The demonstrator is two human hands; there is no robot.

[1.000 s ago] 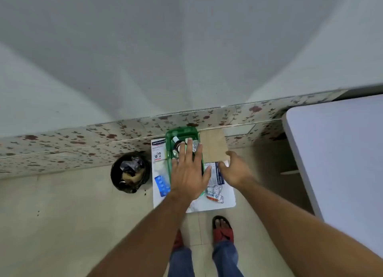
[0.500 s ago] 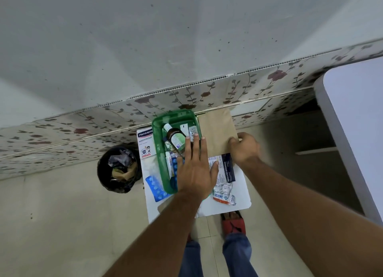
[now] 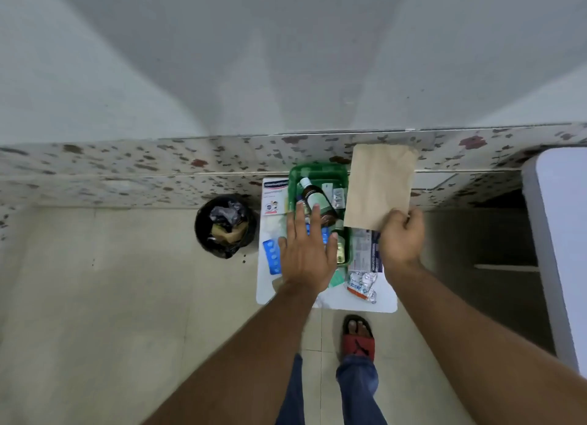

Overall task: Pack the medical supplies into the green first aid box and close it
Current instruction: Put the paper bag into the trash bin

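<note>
The right hand [image 3: 401, 239] pinches the near edge of a brown paper envelope [image 3: 379, 186], which stands up from the grip toward the wall. Just left of that grip, the green first aid box [image 3: 319, 173] sits open on a small white table [image 3: 386, 300], with a brown medicine bottle [image 3: 316, 199] and foil blister strips [image 3: 337, 199] inside. The left hand [image 3: 307, 253] is flat with fingers spread, holding nothing, over the box's near half. Left of this hand lie a blue blister pack [image 3: 272, 255] and a plaster box [image 3: 275, 196]; farther left stands a black waste bin [image 3: 225, 225]. Below the right-hand grip lie a printed carton [image 3: 366, 250] and crumpled sachets [image 3: 362, 283].
</note>
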